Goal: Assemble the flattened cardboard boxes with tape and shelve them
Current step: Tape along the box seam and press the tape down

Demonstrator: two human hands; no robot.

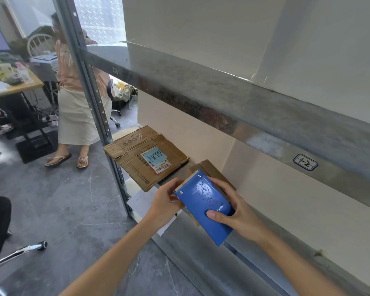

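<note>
Where your right hand (240,212) closes: round the blue tape dispenser (205,202), thumb across its face, fingers curled behind it.
Left hand (163,201): curled fingertips pinch the dispenser's toothed end; whether you hold any tape there cannot be told.
Tape roll (212,169): brown, seated under the dispenser, just beyond your right fingers.
Flattened cardboard box (145,157): flat on the shelf (171,175), beyond your left hand, apart from it, labels upward.
Paper sheets (141,201): directly beneath your left hand.
</note>
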